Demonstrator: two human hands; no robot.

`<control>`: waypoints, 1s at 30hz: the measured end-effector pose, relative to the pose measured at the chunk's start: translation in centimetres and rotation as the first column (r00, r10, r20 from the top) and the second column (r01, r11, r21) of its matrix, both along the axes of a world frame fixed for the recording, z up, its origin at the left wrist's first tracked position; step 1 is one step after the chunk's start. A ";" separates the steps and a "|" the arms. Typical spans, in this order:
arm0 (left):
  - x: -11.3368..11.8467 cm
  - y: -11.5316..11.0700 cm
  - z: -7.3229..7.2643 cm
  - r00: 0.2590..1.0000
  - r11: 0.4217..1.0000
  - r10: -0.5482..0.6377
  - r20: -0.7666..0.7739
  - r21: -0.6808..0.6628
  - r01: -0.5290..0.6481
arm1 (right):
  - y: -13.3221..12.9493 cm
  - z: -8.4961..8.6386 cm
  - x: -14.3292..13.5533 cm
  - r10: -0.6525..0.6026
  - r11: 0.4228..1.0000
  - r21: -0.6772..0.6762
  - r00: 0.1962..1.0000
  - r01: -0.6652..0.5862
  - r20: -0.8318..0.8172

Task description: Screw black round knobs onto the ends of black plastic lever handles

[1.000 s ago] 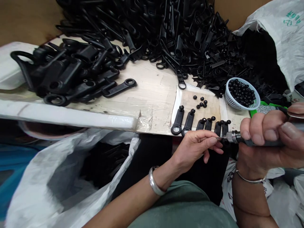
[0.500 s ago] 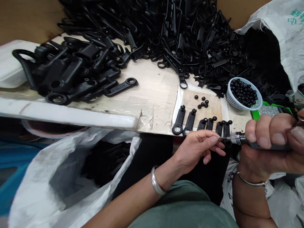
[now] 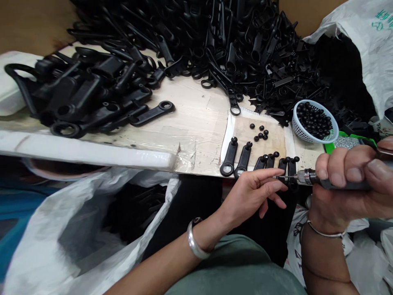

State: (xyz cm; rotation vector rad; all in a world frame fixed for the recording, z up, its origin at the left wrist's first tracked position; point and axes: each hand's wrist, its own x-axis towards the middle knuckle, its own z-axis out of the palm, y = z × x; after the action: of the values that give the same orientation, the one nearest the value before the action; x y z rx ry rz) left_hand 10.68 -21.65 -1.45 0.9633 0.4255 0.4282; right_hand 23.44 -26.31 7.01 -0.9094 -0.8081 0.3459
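My right hand (image 3: 353,180) wraps around a dark power screwdriver (image 3: 321,180) with a silver collar, held level and pointing left. Its thin bit reaches to the fingertips of my left hand (image 3: 250,192). The left thumb and forefinger are parted around the bit's tip, the other fingers loosely spread; a screw there is too small to make out. Behind the hands, several black plastic arms with ringed ends (image 3: 244,159) stand in a row along the table edge, a small ball on the upper end of each. Several loose black balls (image 3: 260,135) lie on a cloth (image 3: 242,123).
A pale blue basket (image 3: 296,125) holds black balls, beside a green tray (image 3: 330,148) of small metal screws. Black plastic parts (image 3: 184,37) are heaped at the back, with another pile (image 3: 92,90) at left. A white sack (image 3: 39,229) hangs open below the table.
My left thumb and forefinger have parted from their pinch at the bit's tip, and the left hand has shifted slightly left. The right hand keeps the screwdriver almost in place.
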 end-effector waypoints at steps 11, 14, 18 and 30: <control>-0.5 -0.2 -2.8 0.959 -0.305 0.281 0.033 0.951 0.057 | 3.6 -1.2 2.1 -0.138 0.990 0.021 0.989 0.137 0.053; -0.2 -0.1 -3.5 0.952 -0.339 0.307 -0.006 0.934 0.115 | 4.4 -1.9 2.1 -0.084 0.996 0.011 0.993 0.084 0.083; -0.1 -0.1 -3.7 0.954 -0.360 0.300 -0.008 0.925 0.121 | 5.0 -2.4 2.2 -0.034 0.999 -0.023 0.992 0.037 0.120; -0.2 -0.1 -3.6 0.950 -0.306 0.305 -0.063 0.938 0.161 | 5.6 -2.8 2.6 0.001 1.000 -0.025 0.993 0.002 0.121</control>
State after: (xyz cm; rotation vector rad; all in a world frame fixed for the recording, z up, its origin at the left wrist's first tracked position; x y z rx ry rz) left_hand 10.45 -21.76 -5.08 2.8731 0.3075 0.7979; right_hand 26.00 -20.69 4.24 -0.9609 -0.9162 0.3034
